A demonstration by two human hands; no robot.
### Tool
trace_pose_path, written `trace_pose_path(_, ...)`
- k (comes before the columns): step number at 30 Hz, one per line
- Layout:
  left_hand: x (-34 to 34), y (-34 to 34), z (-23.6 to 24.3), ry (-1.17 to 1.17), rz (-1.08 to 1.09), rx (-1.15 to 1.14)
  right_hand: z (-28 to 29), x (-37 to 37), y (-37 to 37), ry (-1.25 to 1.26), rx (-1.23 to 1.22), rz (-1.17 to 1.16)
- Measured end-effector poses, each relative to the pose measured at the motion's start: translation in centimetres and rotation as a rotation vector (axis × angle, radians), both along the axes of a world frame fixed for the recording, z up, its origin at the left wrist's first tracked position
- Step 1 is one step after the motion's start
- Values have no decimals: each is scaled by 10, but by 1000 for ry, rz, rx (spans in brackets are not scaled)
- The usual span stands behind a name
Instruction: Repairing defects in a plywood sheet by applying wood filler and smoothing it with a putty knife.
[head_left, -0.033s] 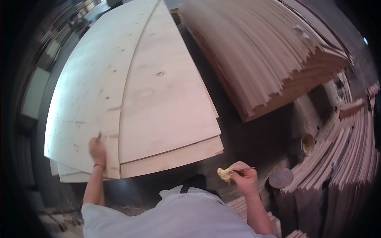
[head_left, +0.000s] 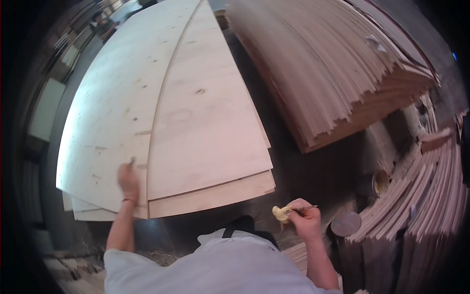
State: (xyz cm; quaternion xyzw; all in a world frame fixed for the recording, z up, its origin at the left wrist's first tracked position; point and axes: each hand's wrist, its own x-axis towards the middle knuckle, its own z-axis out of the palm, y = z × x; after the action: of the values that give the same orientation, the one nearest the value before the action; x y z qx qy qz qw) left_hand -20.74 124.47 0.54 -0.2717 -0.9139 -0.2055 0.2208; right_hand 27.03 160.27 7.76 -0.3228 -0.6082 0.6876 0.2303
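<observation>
My left hand (head_left: 128, 182), smeared a little by motion, is over the near part of a large pale plywood sheet (head_left: 103, 122). A small thin tool (head_left: 131, 160) sticks out past its closed fingers; its kind is too blurred to tell. To the right of the sheets, in front of my body, my right hand (head_left: 307, 223) grips a thin flat blade (head_left: 308, 208) that carries a lump of yellow putty (head_left: 280, 213). Beside the left sheet, a second pale panel (head_left: 205, 132) with a knot lies along a lengthwise seam. Short filler-like marks (head_left: 142, 132) show near that seam.
A tall stack of thin wood sheets (head_left: 298, 63) stands at the far right. Nearer on the right are more veneer strips (head_left: 421, 196), a round lid-like disc (head_left: 346, 223) and an open can (head_left: 380, 183). Another person (head_left: 103, 25) is in the far left background.
My left hand has moved slightly to the right and up toward the seam with its tool. My right hand still holds the blade and putty, shifted a little right in view.
</observation>
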Motion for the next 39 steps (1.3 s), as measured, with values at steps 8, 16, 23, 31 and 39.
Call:
trace_pose_path(8,174,271,57,-517,-284,425,-8,-17,157,98,10,150)
trace_pose_path(16,183,296,24,-321,73,532,-3,-91,278,-24,225,397)
trace_pose_path(23,185,302,27,-298,175,463,20,-241,323,55,353,649)
trace_pose_path(31,172,332,28,-478,496,622,34,-418,342,138,657,977)
trace_pose_path(39,155,396,21,-322,809,775,58,-690,309,29,781,1134)
